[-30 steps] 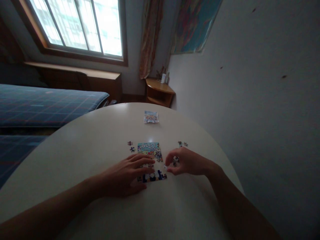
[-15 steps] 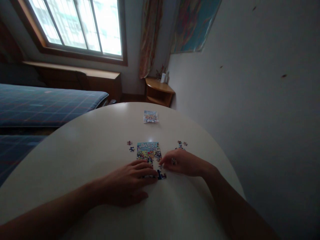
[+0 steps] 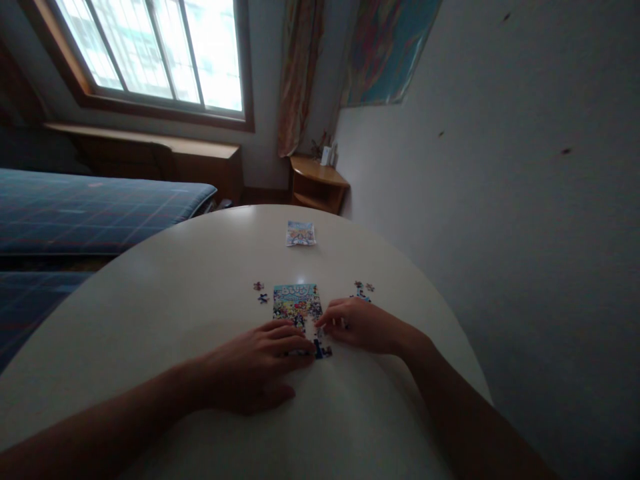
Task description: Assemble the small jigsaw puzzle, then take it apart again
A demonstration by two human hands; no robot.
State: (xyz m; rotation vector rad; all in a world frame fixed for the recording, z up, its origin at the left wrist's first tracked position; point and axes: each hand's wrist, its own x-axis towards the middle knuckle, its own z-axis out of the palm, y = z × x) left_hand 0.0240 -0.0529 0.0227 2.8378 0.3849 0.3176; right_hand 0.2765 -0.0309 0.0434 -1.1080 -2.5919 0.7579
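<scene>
A partly assembled jigsaw puzzle [image 3: 296,303] with a light blue top and lettering lies on the white table. Fingers stretched out, my left hand [image 3: 267,357] rests flat over the puzzle's lower left part and hides it. My right hand [image 3: 357,320] is at the puzzle's right edge, thumb and index finger pinched on a small puzzle piece [image 3: 319,331] beside a pale gap. Dark blue pieces [image 3: 321,350] form the lower right corner. Another piece under my right palm is mostly hidden.
Two loose pieces [image 3: 263,299] lie left of the puzzle. Several more [image 3: 361,291] lie beyond my right hand. A printed packet [image 3: 301,234] sits farther back on the round table [image 3: 210,267]. A bed [image 3: 100,207] stands at the left, a wall [image 3: 525,233] at the right.
My right fingertips have shifted slightly left, with the small piece closer to the gap in the puzzle. My left hand stays in place.
</scene>
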